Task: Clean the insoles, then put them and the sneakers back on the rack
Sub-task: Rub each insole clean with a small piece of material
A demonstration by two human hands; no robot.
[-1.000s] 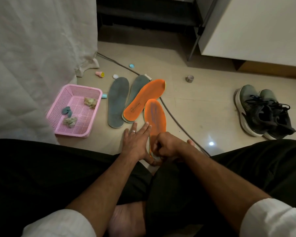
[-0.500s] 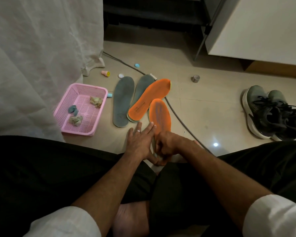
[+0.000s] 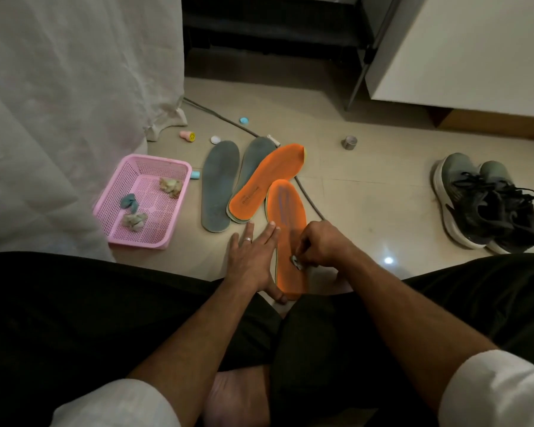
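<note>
1. Rubbing the near orange insole (image 3: 287, 211) with a small pale wipe (image 3: 297, 262), pinched under the curled fingers of the right hand (image 3: 322, 246); wad now exposed at the hand's near-left edge, where half a second ago hidden beneath the knuckles.
2. Pressing flat, fingers straight and spread, left hand (image 3: 252, 257) against the insole's left edge, thumb tucked by the heel end; unchanged from a second ago.
3. Lying beyond the left hand: second orange insole (image 3: 270, 177) overlapping two grey insoles (image 3: 221, 183); pink basket (image 3: 142, 200) with used wads farther left.
4. Waiting well right of the right hand: sneakers (image 3: 481, 201) on the floor (image 3: 367, 195).
5. Judged: cleaning mid-way, heel area in progress; racking not yet begun.
</note>
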